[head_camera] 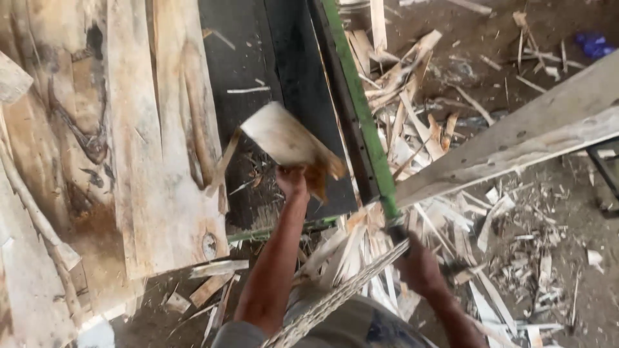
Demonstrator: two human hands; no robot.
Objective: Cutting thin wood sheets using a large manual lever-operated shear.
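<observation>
Forearm raised up the middle of the frame, my left hand (293,180) grips the brown lower end of a pale, wedge-shaped offcut of wood (287,138), fingers closed round it, the piece tilted toward upper left over the dark bench (258,58). My right hand (419,264), lower right of centre, is curled on a dark handle just below the green-painted metal rail (361,116); motion blur hides how tight. Pale planks (148,129) lie at left. Splintered wood scraps (419,129) litter the dirt floor (567,258) at right.
</observation>
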